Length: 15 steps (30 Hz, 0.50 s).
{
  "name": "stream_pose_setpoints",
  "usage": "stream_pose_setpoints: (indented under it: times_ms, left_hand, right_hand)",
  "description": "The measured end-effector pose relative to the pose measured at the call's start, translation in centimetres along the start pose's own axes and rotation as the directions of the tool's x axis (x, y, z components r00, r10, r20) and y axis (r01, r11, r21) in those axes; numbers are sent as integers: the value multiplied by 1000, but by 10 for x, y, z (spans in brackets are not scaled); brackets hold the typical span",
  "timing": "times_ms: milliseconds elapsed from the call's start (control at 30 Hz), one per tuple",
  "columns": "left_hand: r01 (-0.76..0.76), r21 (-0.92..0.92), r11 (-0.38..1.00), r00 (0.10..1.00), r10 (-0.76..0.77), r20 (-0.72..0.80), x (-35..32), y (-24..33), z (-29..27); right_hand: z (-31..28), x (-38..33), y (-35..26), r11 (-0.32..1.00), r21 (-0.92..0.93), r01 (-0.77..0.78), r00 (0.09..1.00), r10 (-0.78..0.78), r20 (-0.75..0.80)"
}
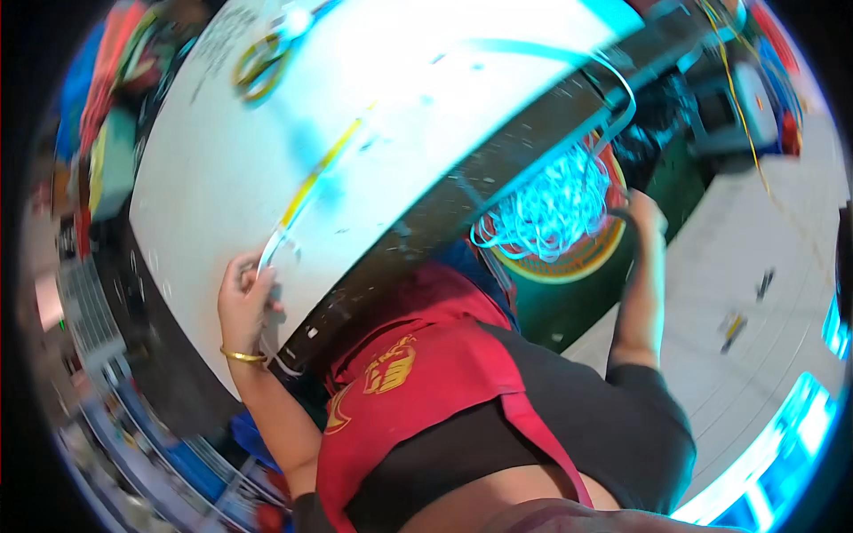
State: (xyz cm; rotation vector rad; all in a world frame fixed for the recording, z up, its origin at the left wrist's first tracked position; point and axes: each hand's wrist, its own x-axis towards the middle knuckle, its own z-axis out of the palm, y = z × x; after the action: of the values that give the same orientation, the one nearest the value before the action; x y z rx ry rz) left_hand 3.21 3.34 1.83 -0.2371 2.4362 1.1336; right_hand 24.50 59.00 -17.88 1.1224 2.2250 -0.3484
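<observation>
Over the near left part of the white, smooth-topped table (191, 182), my left hand (242, 306) is pinching a thin, narrow white-and-yellow strip (322, 171), thumb and fingers bending in with hardly any gap between them. For steady handling, I judge I should be gripping lightly near the end, keeping the strip flat against the table and guiding it without a twist, since something this slim is probably creasing easily under a hard squeeze.

My right hand (647, 213) is hanging lower than the table, off its right-hand front edge, just beside a round orange-and-yellow plastic basket (569, 272). Its fingers are curling, but the view there is blurred, so I cannot tell how far open they are or whether they are holding anything.

The strip itself is lying slantwise on the table, running away from me: whitish by my fingertips, bright yellow along its middle, thinning out toward the glare on the tabletop. Below the table's front edge, a loose tangle of glossy pale ribbon (551, 209) is filling the basket, and a pale, flat band (632, 102) is arching up beside the table's far right edge.
</observation>
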Motion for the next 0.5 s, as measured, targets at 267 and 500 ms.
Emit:
stream_pose_setpoints:
  times_ms: [267, 500]
  left_hand:
    - [-86, 125, 988, 967, 113, -227, -44, -48, -8]
    - [-69, 67, 995, 955, 85, -286, -76, -86, -26]
  right_hand:
    - [-156, -119, -167, 380, 249, 891, 392, -366, -844]
    - [-185, -84, -280, 356, -452, 818, 95, -858, -505]
